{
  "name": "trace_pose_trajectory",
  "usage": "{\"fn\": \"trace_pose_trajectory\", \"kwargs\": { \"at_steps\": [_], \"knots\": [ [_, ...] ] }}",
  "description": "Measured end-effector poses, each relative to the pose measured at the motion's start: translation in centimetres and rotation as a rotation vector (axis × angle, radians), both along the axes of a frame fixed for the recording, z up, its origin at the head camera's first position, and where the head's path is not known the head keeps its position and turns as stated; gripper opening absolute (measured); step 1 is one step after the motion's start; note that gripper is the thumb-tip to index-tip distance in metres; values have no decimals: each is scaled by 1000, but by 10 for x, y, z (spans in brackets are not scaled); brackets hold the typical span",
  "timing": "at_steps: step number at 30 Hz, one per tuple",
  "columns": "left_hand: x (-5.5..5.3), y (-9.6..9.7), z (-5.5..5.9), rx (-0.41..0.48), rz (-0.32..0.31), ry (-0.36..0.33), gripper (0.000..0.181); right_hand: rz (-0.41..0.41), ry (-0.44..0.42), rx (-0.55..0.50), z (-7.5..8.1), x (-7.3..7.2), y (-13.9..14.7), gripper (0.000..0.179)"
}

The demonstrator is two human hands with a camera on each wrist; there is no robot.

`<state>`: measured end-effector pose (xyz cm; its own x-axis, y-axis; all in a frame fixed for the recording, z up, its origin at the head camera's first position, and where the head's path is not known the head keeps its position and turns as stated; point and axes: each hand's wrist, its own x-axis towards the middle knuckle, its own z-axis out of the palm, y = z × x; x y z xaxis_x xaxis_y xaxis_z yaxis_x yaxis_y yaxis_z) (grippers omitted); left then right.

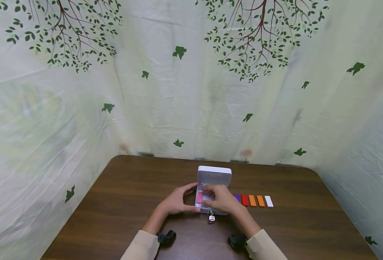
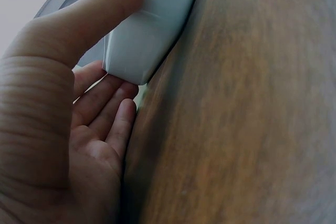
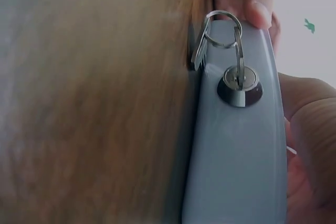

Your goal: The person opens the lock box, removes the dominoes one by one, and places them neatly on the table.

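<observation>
A small metal lock box (image 1: pixel 220 213), pale grey, stands on the table with its lid (image 1: pixel 214 176) raised at the back. My left hand (image 1: pixel 176 200) grips its left side, thumb at the front corner and fingers toward the back corner. Inside, at the left, lies a pink block (image 1: pixel 199 197). Over the interior my right hand (image 1: pixel 223 198) reaches in with bent fingers, thumb and forefinger apart beside the pink block; whether they pinch anything is hidden. In the right wrist view a key (image 3: pixel 239 56) sits in the front lock (image 3: pixel 240 85), a ring hanging from it.
Right of the box, a row of flat blocks lies on the brown table (image 1: pixel 139 177): purple (image 1: pixel 237 197), partly behind my right hand, red (image 1: pixel 244 200), two orange (image 1: pixel 252 200) and white (image 1: pixel 269 201). A leaf-patterned curtain (image 1: pixel 191 108) hangs behind the table.
</observation>
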<state>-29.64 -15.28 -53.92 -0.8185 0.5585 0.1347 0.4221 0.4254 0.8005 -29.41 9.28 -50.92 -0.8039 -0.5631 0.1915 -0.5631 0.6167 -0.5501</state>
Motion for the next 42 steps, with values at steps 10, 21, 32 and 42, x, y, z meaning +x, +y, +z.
{"fn": "trace_pose_trajectory", "kwargs": {
  "at_steps": [10, 21, 32, 42],
  "knots": [
    [2, 0, 3, -9, 13, -10, 93, -42, 56, 48, -2, 0, -9, 32],
    [0, 1, 2, -7, 5, -5, 94, -75, 60, 50, 0, 1, -10, 22],
    [2, 1, -2, -16, 12, -2, 94, -52, 60, 44, -2, 2, -7, 22],
    [1, 1, 1, -18, 18, -4, 94, -32, 66, 13, 3, 4, -2, 23]
  ]
}}
